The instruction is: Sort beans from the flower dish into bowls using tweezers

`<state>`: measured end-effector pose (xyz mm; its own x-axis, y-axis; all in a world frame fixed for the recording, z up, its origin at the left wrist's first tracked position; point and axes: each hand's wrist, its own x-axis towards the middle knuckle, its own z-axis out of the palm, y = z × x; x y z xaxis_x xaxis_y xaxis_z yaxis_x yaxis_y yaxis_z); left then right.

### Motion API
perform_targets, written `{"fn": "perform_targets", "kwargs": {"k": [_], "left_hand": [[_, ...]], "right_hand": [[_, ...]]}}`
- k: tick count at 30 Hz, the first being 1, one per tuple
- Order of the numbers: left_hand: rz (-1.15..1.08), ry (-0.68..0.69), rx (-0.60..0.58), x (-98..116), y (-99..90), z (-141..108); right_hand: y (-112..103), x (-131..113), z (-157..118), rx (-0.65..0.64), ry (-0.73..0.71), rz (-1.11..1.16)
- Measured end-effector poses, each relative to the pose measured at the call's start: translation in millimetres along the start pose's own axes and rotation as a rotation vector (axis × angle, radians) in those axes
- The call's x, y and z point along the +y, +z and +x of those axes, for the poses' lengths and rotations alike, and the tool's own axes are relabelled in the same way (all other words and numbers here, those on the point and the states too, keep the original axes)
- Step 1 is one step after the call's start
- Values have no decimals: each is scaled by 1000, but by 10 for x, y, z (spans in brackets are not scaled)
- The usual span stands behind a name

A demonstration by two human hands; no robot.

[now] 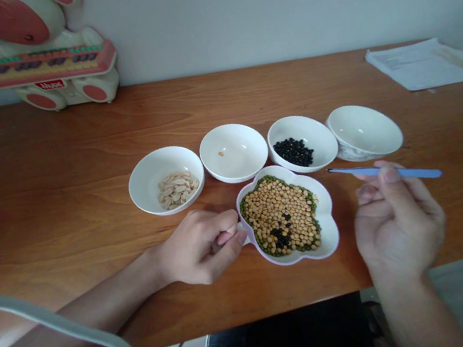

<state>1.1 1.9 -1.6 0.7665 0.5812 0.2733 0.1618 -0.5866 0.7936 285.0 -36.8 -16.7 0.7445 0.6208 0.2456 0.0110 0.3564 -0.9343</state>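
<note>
My left hand [203,246] is closed on the short handle of a flower-shaped bowl [330,234]. Yellow beans [275,198], green beans along the edge and a cluster of black beans [282,238] lie in that bowl. Pinched in my right hand [394,217], to the right of the bowl, is a blue tweezer-like tool [413,172] whose dark tip points left. Behind stand white bowls: one with pale flat seeds [178,189], one [236,164] with a single small piece, one with black beans [294,152], and a patterned one [364,130] with nothing visible inside.
A rabbit-shaped toy with a keyboard [47,65] stands at the table's back left. Papers [422,64] and a light stick lie at the back right. A grey cable [61,323] crosses in front of my left forearm. The wooden table's [76,146] front edge is near my forearms.
</note>
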Motion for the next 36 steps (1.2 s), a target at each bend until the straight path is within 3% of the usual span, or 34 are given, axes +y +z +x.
{"fn": "perform_targets", "kwargs": {"k": [8, 13, 19, 25, 36], "left_hand": [[-13, -19, -12, -6, 3, -1], [-11, -1, -8, 6, 2, 6], [-5, -1, -9, 4, 6, 5], [-18, 5, -8, 10, 3, 10], [-20, 3, -8, -14, 7, -9]], "right_hand": [[81, -12, -108, 10, 14, -141], [-2, -14, -145, 11, -108, -258], [-196, -39, -237, -257, -442, -533], [-411, -78, -187, -553, -733, -559], [-472, -91, -163, -684, -822, -559]]}}
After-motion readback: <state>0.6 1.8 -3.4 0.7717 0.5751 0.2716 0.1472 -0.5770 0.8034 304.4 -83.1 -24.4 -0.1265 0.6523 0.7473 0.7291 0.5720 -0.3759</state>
